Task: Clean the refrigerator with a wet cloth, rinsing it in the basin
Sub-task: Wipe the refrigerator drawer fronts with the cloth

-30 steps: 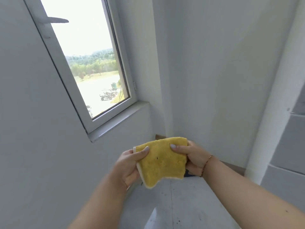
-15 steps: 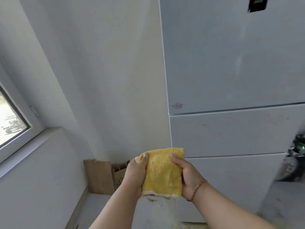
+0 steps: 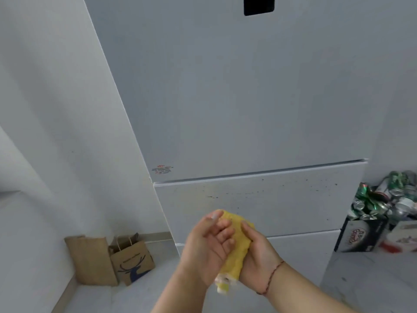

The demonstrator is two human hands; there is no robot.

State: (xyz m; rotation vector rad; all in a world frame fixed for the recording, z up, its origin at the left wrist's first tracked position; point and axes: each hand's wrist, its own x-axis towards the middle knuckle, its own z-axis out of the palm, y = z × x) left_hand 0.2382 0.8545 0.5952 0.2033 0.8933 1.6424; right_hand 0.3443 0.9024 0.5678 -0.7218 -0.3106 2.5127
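Both hands, left and right, clasp a yellow cloth (folded lengthwise) before a speckled white refrigerator.

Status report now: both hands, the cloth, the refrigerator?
Left hand and right hand grip yellow cloth. Refrigerator ahead, doors shut, specks on middle door. Nothing between.

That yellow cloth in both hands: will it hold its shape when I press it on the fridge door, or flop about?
Probably floppy: the cloth is bunched and folded between the left hand and right hand, and its lower end hangs limp below them. It looks thick and nubbly, so it should grip the fridge rather than slide. Likely light; whether it is wet cannot be told.
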